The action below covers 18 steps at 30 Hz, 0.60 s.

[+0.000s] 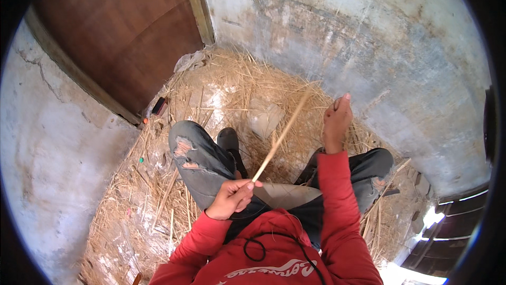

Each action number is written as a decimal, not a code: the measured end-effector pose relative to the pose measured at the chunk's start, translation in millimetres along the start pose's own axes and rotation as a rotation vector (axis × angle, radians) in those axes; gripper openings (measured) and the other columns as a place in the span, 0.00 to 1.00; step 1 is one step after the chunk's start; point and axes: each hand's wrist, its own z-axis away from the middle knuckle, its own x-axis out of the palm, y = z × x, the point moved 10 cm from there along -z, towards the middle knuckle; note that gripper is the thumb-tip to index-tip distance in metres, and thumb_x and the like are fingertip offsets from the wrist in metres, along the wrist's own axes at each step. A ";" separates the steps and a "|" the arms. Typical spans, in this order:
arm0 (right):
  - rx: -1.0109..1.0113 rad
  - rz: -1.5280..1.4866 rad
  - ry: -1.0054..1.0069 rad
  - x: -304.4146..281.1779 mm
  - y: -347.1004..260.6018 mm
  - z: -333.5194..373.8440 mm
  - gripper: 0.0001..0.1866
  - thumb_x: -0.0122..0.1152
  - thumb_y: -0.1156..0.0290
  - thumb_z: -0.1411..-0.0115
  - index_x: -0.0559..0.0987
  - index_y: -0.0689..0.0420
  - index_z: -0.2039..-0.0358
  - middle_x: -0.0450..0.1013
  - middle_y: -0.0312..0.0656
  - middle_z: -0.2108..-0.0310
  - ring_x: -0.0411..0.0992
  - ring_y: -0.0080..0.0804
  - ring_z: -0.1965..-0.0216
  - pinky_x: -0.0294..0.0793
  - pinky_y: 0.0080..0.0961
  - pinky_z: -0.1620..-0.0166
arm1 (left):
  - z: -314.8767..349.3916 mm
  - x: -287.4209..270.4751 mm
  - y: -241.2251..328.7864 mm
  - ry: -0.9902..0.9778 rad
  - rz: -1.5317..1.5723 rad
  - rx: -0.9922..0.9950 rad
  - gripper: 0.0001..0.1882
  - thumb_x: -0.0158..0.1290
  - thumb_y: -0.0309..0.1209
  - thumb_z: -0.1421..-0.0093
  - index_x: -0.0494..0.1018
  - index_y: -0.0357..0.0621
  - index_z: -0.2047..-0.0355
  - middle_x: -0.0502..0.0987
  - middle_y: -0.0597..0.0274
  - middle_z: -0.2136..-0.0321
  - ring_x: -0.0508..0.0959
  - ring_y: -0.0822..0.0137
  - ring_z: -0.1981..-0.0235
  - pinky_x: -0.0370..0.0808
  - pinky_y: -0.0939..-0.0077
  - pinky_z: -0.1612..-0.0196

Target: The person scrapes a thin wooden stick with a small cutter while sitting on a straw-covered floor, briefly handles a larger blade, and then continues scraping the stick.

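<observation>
My left hand [230, 199] is closed round the lower end of a thin, straw-coloured stick [275, 147], perhaps a reed or a bamboo strip. The stick slants up and to the right, and its far end is blurred. Out to the right, apart from the stick, my right hand [337, 120] is raised with its fingers curled together. Whether it pinches something small cannot be made out. Below the stick, a pale flat piece [287, 195] lies between my bent legs in dark torn trousers.
Loose straw [253, 76] covers the floor around me. A stained wall [337, 37] rises close on the right, with a brown door [121, 26] at the far left. Beside the door lie a small dark object [159, 106] and a green bit [140, 160].
</observation>
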 end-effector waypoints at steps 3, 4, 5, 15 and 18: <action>-0.056 0.203 -0.265 23.9 -10.9 24.2 0.19 0.51 0.58 0.28 0.67 0.56 0.73 0.58 0.29 0.82 0.58 0.19 0.79 0.56 0.22 0.76 | -3.1 -20.3 6.9 0.142 -0.129 0.141 0.17 0.47 0.34 0.27 0.76 0.32 0.50 0.63 0.74 0.84 0.57 0.82 0.88 0.53 0.83 0.85; -0.264 0.291 -0.327 40.8 -28.6 42.6 0.16 0.56 0.59 0.30 0.70 0.56 0.70 0.60 0.30 0.82 0.60 0.18 0.80 0.59 0.22 0.76 | -4.6 -21.5 10.4 0.159 -0.190 0.169 0.17 0.48 0.34 0.27 0.76 0.32 0.50 0.64 0.74 0.84 0.57 0.82 0.88 0.53 0.83 0.85; -0.475 0.384 -0.392 62.1 -53.5 67.6 0.14 0.61 0.60 0.33 0.74 0.57 0.68 0.62 0.30 0.82 0.61 0.16 0.81 0.61 0.21 0.76 | -9.7 -19.3 16.4 0.174 -0.243 0.200 0.17 0.48 0.35 0.27 0.76 0.32 0.49 0.65 0.74 0.83 0.57 0.82 0.88 0.53 0.83 0.85; -0.418 0.607 -0.608 103.8 -49.3 109.4 0.17 0.74 0.64 0.44 0.81 0.54 0.56 0.71 0.39 0.81 0.66 0.24 0.82 0.68 0.24 0.75 | -13.1 -9.9 51.7 0.403 -0.659 0.524 0.13 0.54 0.28 0.32 0.79 0.33 0.52 0.70 0.63 0.81 0.67 0.75 0.81 0.66 0.75 0.76; -0.413 0.564 -0.608 105.2 -50.6 113.7 0.13 0.73 0.65 0.43 0.82 0.55 0.59 0.73 0.40 0.80 0.67 0.25 0.82 0.69 0.24 0.75 | -4.8 8.7 68.6 0.425 -0.890 0.626 0.12 0.55 0.25 0.34 0.79 0.31 0.54 0.71 0.53 0.81 0.69 0.66 0.83 0.67 0.71 0.76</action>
